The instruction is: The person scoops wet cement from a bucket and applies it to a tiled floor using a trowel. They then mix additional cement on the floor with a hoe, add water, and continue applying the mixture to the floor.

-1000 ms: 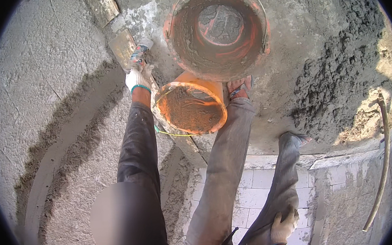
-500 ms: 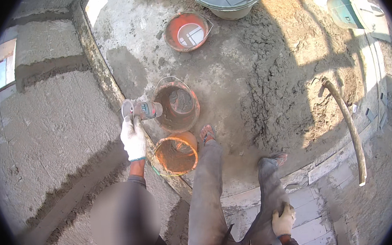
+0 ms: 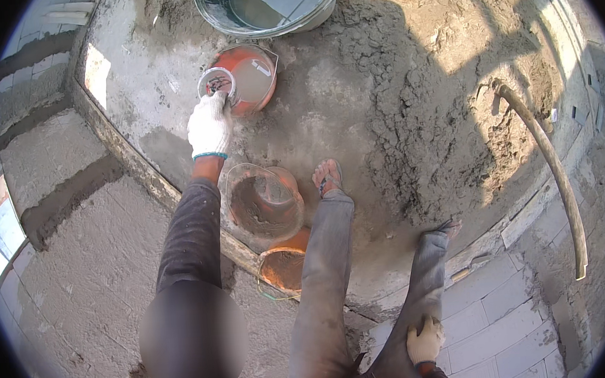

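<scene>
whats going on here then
A person's gloved left hand holds a small cup at the left edge of a reddish bucket of water; contact is unclear. The gloved right hand rests on the right leg. A grey-smeared bucket and an orange bucket sit left of the left leg, and a big tub of water stands farther off.

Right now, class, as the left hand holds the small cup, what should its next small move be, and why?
Probably shift the small cup slightly right and dip it: the left hand holds it at the left side of the red bucket, and liquid shows inside just beside it.
</scene>
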Available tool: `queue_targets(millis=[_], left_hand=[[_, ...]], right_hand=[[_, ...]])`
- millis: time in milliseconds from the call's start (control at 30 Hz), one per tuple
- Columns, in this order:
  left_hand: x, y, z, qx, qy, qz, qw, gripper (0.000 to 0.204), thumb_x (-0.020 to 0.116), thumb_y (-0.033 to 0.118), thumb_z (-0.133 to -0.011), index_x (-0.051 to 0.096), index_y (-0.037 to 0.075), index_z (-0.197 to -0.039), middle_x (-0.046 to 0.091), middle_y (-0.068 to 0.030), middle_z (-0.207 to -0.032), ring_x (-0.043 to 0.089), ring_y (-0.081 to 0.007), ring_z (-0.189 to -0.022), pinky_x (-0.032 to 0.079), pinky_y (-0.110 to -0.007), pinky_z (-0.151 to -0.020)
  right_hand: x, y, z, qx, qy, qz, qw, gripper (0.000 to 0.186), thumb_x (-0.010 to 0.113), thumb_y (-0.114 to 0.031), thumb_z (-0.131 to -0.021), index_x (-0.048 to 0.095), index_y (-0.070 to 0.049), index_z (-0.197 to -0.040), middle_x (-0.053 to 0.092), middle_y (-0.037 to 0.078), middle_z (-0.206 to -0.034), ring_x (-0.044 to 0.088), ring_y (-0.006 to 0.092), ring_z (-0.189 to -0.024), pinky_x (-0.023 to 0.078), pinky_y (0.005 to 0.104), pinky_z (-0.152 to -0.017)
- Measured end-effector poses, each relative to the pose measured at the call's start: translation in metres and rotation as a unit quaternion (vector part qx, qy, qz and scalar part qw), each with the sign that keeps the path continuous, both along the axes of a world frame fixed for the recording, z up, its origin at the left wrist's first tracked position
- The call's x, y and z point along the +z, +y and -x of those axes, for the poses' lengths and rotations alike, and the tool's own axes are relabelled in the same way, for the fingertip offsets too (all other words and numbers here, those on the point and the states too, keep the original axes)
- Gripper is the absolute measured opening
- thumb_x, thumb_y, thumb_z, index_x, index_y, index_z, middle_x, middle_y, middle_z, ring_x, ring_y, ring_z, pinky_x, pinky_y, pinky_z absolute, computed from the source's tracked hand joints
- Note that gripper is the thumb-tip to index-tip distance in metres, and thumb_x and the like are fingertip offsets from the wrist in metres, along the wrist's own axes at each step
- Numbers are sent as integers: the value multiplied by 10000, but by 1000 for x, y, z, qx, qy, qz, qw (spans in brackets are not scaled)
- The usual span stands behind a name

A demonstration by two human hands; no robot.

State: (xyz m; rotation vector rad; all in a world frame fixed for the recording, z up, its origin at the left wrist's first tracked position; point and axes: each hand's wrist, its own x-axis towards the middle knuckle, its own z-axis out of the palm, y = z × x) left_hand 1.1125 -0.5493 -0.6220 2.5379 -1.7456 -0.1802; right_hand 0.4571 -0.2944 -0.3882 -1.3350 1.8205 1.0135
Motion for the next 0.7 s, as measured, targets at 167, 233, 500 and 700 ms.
queue_targets(millis=[167,233,500,700], left_hand=[[-37,-35,10,24,111,58,992,218,741,216,-999,792,103,-1179,776,-180,-1064,753,-390,-992,597,-456,-878],[-5,-41,34,58,174,44,982,222,752,227,-992,796,100,-1169,776,-179,-1056,754,-381,-973,598,-443,-864],[-30,-26,75,29,121,47,991,221,787,247,-955,803,95,-1114,771,-170,-1045,746,-380,-988,586,-479,-879],[-11,-49,-2,48,-5,103,993,225,754,284,-999,815,136,-1157,779,-169,-1057,748,-380,-1000,584,-477,-881]], right_hand=[[-17,1,-30,-20,29,-68,997,653,705,-384,-955,626,10,-1469,611,286,-1484,504,484,-1421,371,574,-1198],[-18,4,-28,-14,13,-43,999,654,699,-394,-959,625,5,-1472,611,293,-1480,511,485,-1416,374,574,-1192],[-19,-14,-28,-20,16,-61,998,640,699,-393,-964,627,15,-1452,634,270,-1435,542,477,-1362,389,567,-1168],[-23,-14,-20,-26,3,-54,998,636,718,-382,-941,639,8,-1436,623,266,-1454,529,479,-1384,381,564,-1183]])
